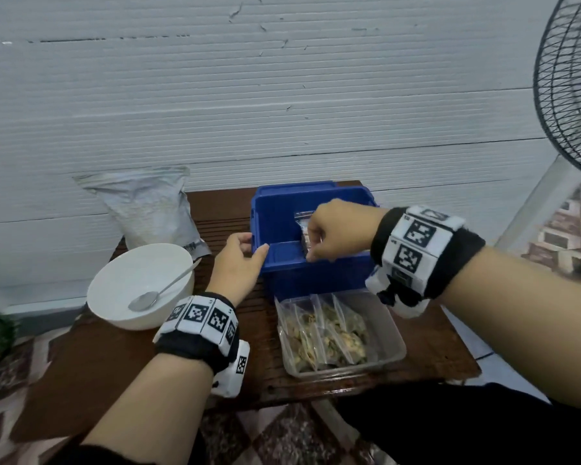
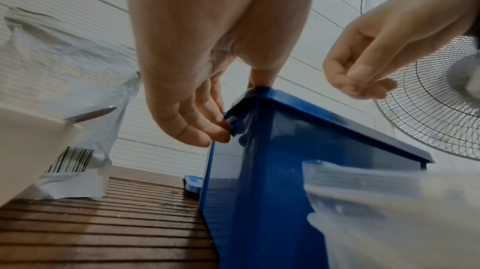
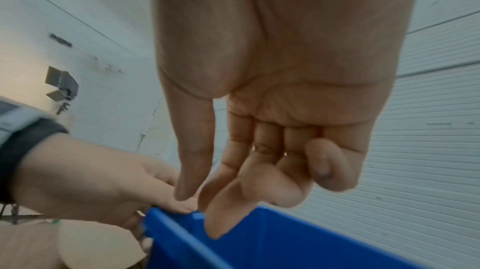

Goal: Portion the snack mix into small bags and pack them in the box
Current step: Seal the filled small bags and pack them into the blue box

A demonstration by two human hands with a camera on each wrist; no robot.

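A blue box (image 1: 282,209) stands at the back middle of the wooden table (image 1: 114,364). My left hand (image 1: 254,245) grips the box's near left corner, thumb on top of the rim and fingers curled under its outer edge. My right hand (image 1: 316,245) hangs over the box's open top with loosely curled fingers; the right wrist view shows nothing between them. A small clear bag of snack mix (image 1: 302,229) stands inside the box, right beside those fingertips. Several more filled bags (image 1: 326,333) lie in a clear plastic tub (image 1: 393,333) in front of the box.
A white bowl (image 1: 138,273) holding a metal spoon (image 1: 158,293) sits left of the box. Behind it a large silver-white pouch (image 1: 148,206) leans on the wall. A standing fan (image 1: 571,78) is off the table's right side.
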